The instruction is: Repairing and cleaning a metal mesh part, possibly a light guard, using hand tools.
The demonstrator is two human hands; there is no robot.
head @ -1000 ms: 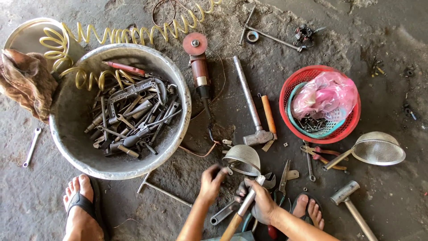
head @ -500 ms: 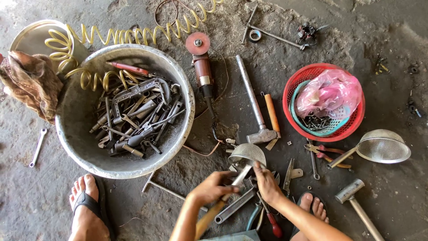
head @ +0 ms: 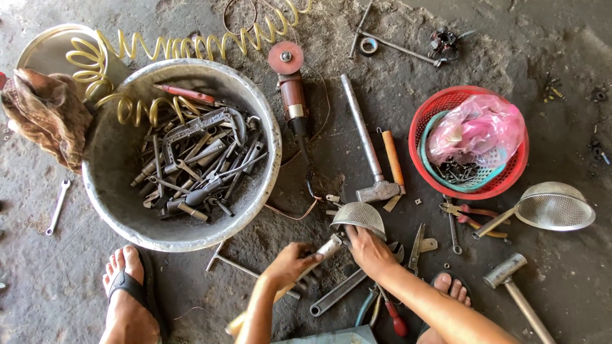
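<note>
My left hand (head: 290,262) is shut around a hammer-like tool (head: 330,246) with a light wooden handle and a grey metal head. The tool lies slanted, its handle running down toward me. My right hand (head: 371,250) sits just right of the metal head, fingers up against the lower rim of a small metal strainer (head: 358,215). The fingers hide what they touch, so I cannot tell whether this hand grips anything. An adjustable wrench (head: 338,293) lies on the ground under both wrists.
A big metal basin (head: 273,159) full of spanners and tools stands at the left, with a yellow coiled hose (head: 191,44) and a brown rag (head: 44,114) beside it. An angle grinder (head: 291,89), a steel hammer (head: 376,190), a red basket (head: 462,188), a larger strainer (head: 554,207), pliers (head: 472,213) and a mallet (head: 510,274) lie around.
My left hand has dropped from beside the small strainer onto the tool's handle. My right hand has slid up from the tool toward the strainer's rim.
</note>
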